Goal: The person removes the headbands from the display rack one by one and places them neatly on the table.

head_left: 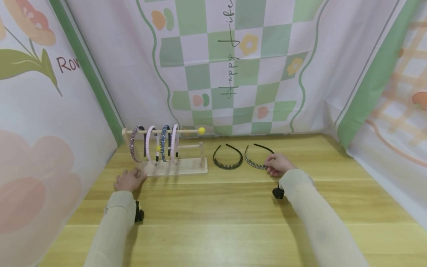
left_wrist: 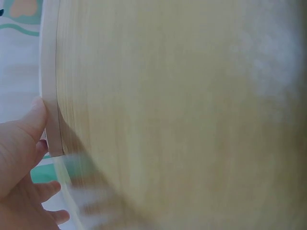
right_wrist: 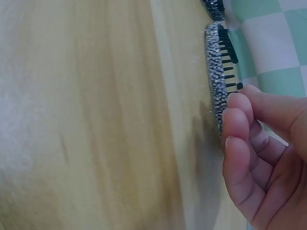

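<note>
On the right, my right hand (head_left: 279,164) pinches the right side of a silver, sparkly headband (right_wrist: 216,72) with black comb teeth. Its fingers cover part of the band, which lies on the table. My left hand (head_left: 128,180) grips the left end of a wooden headband stand (head_left: 191,167); in the left wrist view the thumb lies along the base edge and the other fingers are spread. Several headbands hang on the upper rod: a pinkish glitter one (head_left: 132,145), a blue glitter one (head_left: 162,142) and pale pink ones (head_left: 149,148).
A dark toothed headband (head_left: 228,166) lies on the table between the stand and my right hand. Yellow balls (head_left: 201,130) cap the stand's rods. The wooden table (head_left: 213,222) backs onto a green-checked curtain (head_left: 220,74), with printed cloth on both sides.
</note>
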A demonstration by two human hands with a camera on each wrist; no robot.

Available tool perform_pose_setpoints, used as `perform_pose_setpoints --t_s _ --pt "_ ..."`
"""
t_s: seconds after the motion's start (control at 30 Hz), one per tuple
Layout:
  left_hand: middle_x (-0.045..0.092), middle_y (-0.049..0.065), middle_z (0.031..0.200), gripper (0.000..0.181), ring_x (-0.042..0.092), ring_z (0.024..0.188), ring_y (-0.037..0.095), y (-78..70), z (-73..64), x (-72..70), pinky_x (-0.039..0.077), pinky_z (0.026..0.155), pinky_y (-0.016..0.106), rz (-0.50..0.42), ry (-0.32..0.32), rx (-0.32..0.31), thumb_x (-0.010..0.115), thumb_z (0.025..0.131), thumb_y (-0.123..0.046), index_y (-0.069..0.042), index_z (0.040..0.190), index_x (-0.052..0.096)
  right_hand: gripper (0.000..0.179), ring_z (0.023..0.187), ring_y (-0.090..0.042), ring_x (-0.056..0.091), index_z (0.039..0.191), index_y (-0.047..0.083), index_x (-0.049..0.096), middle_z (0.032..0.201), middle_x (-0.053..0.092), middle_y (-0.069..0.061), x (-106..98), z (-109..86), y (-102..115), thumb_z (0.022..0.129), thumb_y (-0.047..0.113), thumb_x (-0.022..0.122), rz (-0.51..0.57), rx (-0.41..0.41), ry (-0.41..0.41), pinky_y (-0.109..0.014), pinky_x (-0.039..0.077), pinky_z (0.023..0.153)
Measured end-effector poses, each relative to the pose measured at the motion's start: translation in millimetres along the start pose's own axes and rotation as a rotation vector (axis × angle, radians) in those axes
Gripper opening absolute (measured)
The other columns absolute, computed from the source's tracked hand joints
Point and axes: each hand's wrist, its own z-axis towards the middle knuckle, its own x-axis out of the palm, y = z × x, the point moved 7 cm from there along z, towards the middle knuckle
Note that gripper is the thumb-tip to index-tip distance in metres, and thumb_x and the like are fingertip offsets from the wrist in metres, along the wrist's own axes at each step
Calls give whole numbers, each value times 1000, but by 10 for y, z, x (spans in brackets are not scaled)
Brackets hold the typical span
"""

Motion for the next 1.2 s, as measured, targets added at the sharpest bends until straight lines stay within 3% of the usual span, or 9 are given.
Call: perform_pose_setpoints --t_s 0.1,0.33,0.6,0.77,0.83,1.0,1.2 --pt "14 35 141 71 18 120 57 -1 -5 -2 17 93 69 5 2 -3 42 91 -54 -5 141 29 26 54 -12 54 114 -11 44 69 56 -9 -25 0 25 95 8 47 13 -5 -6 -22 46 49" --pt "13 35 141 71 18 120 57 -10 -19 -5 17 93 69 -4 6 3 43 91 -54 -5 142 28 30 58 -15 57 117 -13 46 73 58 -13 -96 41 149 95 8 48 -112 -93 -37 -28 51 55" --pt "11 36 142 73 16 120 58 4 4 5 15 93 69 1 8 8 42 91 -55 -6 142 28 38 71 -29 62 127 -10 43 90 59 -26 -153 51 401 96 12 47 -132 -147 -84 -42 53 66" --pt "13 36 141 72 18 120 58 9 7 8 16 92 69 0 5 12 42 91 -56 -5 141 29 38 76 -34 62 128 -6 45 85 61 -17 -176 28 662 96 12 48 -138 -191 -123 -48 52 72" --pt "14 36 141 72 18 119 58 7 4 7 17 92 69 -5 4 10 43 91 -55 -6 141 30 38 74 -32 63 129 -4 45 83 61 -12 -175 11 770 96 13 48 -143 -206 -132 -45 53 70" --pt "12 36 141 71 16 120 58 -4 -13 -1 15 93 69 -6 5 9 43 91 -54 -6 141 29 40 70 -25 61 131 -4 42 90 59 -17 -167 4 1006 96 13 49 -136 -241 -145 -33 54 63" --pt "10 36 142 71 15 121 58 -15 -24 -8 15 93 69 0 6 13 42 92 -53 -5 142 27 42 78 -33 60 133 0 42 101 58 -22 -134 26 1279 95 14 50 -152 -287 -142 -30 54 62"
